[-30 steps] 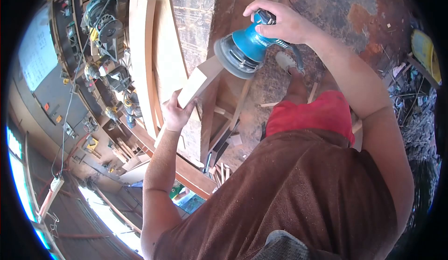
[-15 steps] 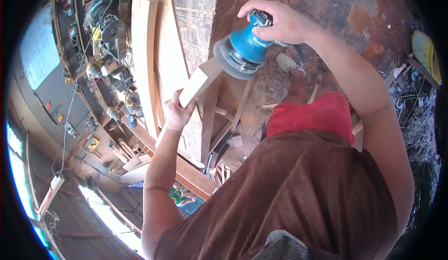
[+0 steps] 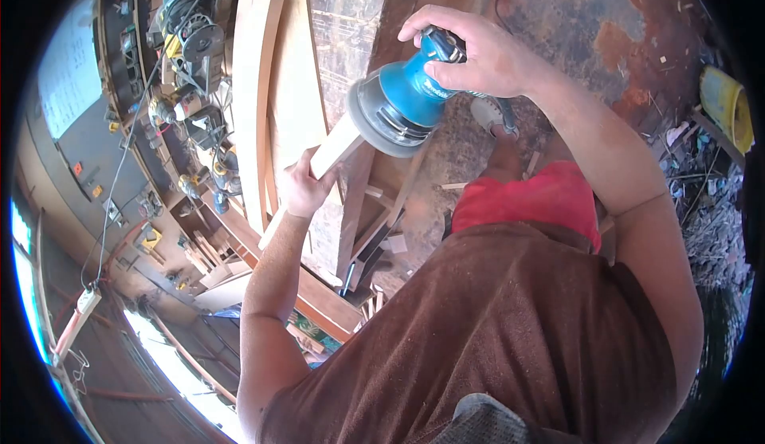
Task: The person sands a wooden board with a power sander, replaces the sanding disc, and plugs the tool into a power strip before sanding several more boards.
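The right hand [image 3: 470,55] closes round the head of the random orbital sander [image 3: 416,89]; the left hand [image 3: 306,186], fingers curled, grips the wooden bar [image 3: 338,144] beneath the sander's disc [image 3: 379,131]. Good practice: disc flat, pressure light, left hand clear. Relative to the earlier frame, the sander sits nearer the left hand.

Upper centre of frame: sander [image 3: 410,97] in right hand [image 3: 498,55], over upper end of wooden piece [image 3: 339,143]. Around wooden piece, below and left of sander: left hand [image 3: 305,186]. Upper left of centre, from left to right: long beam [image 3: 253,61], panel [image 3: 295,53], worn slab [image 3: 343,25]. Farther left: power tools [image 3: 164,111] in a column; beyond these, near left edge, sheet [image 3: 72,69]. Just right of sander, on floor [image 3: 550,21]: shoe [image 3: 484,115]. At right edge: tub [image 3: 719,109], above debris [image 3: 705,213].
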The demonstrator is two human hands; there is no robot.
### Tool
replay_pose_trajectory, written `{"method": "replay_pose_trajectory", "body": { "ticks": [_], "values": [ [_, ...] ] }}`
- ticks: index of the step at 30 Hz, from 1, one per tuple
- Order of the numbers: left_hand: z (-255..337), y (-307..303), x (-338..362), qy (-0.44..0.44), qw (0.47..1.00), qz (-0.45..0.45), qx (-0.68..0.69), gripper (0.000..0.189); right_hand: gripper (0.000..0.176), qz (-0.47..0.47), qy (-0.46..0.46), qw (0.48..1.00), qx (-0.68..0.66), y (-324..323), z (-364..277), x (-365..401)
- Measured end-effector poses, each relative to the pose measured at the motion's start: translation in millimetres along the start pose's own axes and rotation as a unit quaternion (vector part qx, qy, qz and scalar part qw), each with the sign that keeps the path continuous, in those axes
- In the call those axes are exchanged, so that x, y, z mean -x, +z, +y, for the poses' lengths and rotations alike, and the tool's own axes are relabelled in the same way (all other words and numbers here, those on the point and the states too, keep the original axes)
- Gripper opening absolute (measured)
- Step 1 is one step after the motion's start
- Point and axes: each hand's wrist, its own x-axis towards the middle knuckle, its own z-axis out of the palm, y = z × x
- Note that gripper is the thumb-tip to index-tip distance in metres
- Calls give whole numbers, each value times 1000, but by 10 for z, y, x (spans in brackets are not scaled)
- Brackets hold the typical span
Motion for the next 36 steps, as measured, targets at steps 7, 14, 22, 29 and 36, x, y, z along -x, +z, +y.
{"method": "replay_pose_trajectory", "body": {
  "ticks": [7, 14, 22, 29, 36],
  "values": [
    [-50, 17, -5, 5, 1000, 3, 2, 47, 42, -33, 74, 997, -4, -47, 129, -10],
    [-112, 49, 26, 8, 1000, 13, -8, 42, 39, 6, 28, 1000, -8, 12, 179, -67],
    [-122, 64, -13, 41, 998, 47, 16, 36, 42, -22, 14, 999, -18, -14, -91, -119],
    [-22, 11, -25, 23, 999, 33, 4, 33, 37, -2, 25, 1000, -12, 10, 90, -106],
    [-22, -15, -18, 9, 1000, 19, 14, 32, 38, -4, 31, 999, -14, 5, -80, -179]
  ]
}}
